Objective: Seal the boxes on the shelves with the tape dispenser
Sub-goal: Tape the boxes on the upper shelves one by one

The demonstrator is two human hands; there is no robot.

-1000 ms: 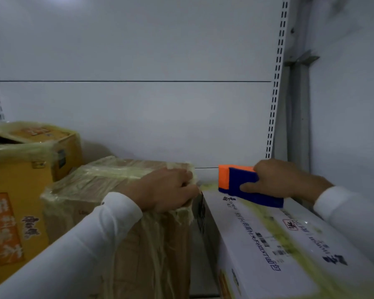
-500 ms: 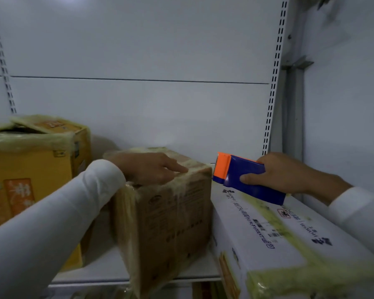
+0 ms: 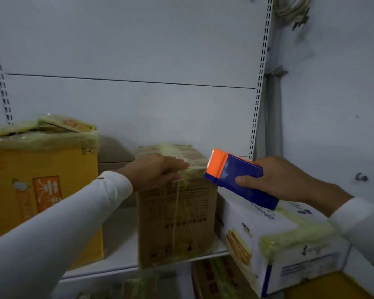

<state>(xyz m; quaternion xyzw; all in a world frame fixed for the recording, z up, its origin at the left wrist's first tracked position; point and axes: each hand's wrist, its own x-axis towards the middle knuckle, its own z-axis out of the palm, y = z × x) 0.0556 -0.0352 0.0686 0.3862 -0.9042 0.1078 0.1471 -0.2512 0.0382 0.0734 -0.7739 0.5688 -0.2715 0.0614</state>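
yellow box [image 3: 41, 190] — cropped left, print blurred

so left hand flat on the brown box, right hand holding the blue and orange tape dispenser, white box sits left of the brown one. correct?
Not quite. The head view shows the white box right of the brown box, not left. Left hand and right hand with the tape dispenser are as stated.

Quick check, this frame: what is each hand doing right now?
Left hand: open, fingers laid flat on top of the brown box.
Right hand: holding the tape dispenser.
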